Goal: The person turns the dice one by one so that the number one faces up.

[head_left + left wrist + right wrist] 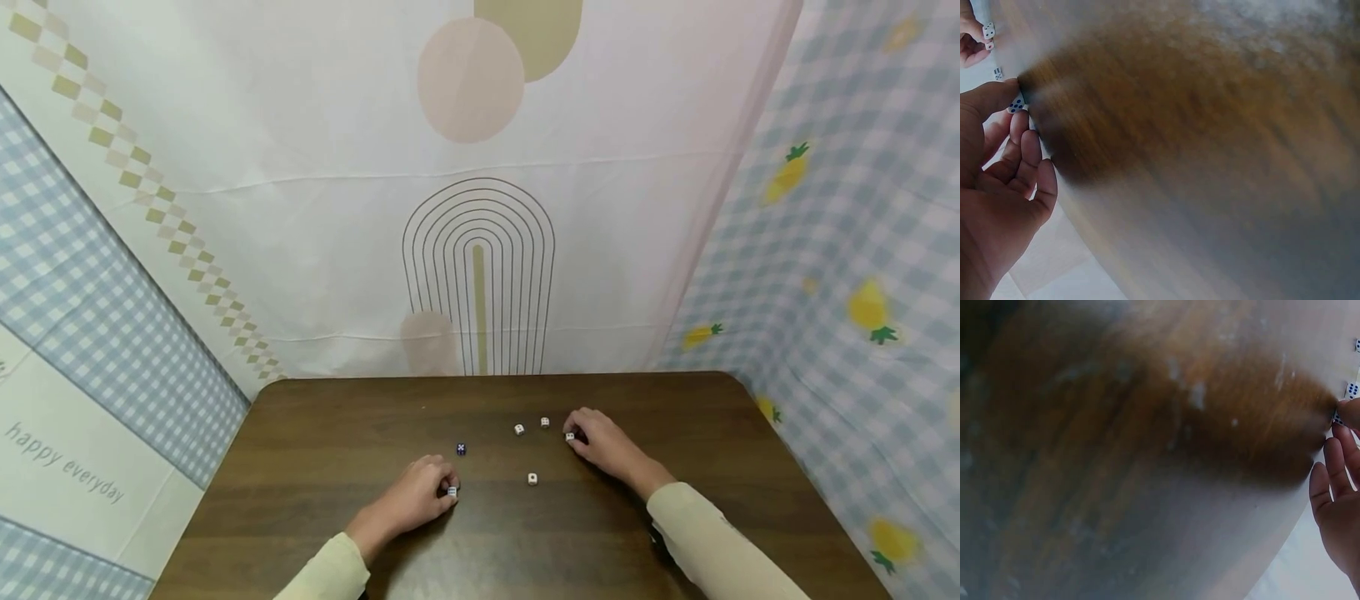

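Note:
My left hand point(415, 497) is low over the left-centre of the table, pinching a white die point(452, 492) between thumb and fingers. In the left wrist view, dark blue pips show on that die point(1016, 104), and the other fingers curl below it. Farther back on the right, my right hand point(606, 443) pinches another white die point(570, 437) at its fingertips. Part of this die point(1338, 419) is hidden behind the thumb in the right wrist view. A blue die point(461, 449) with white pips lies just beyond the left hand. Two white dice, one point(545, 422) nearer the right hand and one point(519, 429) farther left, lie beside it.
One more white die point(532, 479) lies between the hands, towards the front. The brown wooden table point(315, 467) has rounded far corners and meets a white patterned cloth point(337, 267) behind. Checked cloth point(825, 250) hangs along the right side.

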`<state>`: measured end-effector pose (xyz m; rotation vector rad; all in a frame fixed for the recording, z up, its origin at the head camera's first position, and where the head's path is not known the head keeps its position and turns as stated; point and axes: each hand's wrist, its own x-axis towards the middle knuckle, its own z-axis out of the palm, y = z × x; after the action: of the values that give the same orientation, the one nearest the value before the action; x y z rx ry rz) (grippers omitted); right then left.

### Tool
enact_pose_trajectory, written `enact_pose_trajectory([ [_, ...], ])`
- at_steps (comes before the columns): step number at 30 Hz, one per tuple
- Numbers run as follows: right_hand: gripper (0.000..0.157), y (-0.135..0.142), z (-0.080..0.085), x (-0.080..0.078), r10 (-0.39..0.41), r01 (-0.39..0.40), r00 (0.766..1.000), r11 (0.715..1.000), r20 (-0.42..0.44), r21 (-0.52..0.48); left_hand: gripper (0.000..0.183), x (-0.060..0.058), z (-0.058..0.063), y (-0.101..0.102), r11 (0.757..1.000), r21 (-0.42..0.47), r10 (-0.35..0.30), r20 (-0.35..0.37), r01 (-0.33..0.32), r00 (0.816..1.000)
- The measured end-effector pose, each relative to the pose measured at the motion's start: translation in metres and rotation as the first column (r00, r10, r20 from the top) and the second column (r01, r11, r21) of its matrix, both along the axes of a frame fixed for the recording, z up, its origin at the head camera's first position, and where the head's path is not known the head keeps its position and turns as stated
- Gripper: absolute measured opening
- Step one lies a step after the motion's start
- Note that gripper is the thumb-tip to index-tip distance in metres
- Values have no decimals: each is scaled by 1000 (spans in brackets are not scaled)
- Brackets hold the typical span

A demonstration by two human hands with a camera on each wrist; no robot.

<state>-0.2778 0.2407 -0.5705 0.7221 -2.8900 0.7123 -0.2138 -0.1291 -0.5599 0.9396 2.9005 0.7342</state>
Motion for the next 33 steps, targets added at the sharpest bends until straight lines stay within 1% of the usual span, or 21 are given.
enact_pose_trajectory([
  [5, 14, -3, 0, -2, 21, -21, 999, 1000, -28, -1, 16, 1, 0, -2, 1000, 9, 15, -24, -15, 1000],
  [12, 13, -2, 4, -2, 4, -4, 1000, 1000, 11, 19, 15, 0, 0, 0, 1000, 4, 15, -18, -15, 1000],
  [17, 14, -1, 5, -2, 1, -1, 1000, 1000, 6, 30, 16, -1, 1, 2, 1000, 2, 17, -24, -17, 1000],
  [22, 13, 0, 4, -3, 6, -6, 1000, 999, 8, 40, 16, -1, 1, 2, 1000, -6, 18, -12, -18, 1000],
  [33, 12, 1, 6, -3, 25, -23, 999, 998, -34, 54, 17, -1, 0, 3, 1000, -10, 10, -33, -10, 999],
])
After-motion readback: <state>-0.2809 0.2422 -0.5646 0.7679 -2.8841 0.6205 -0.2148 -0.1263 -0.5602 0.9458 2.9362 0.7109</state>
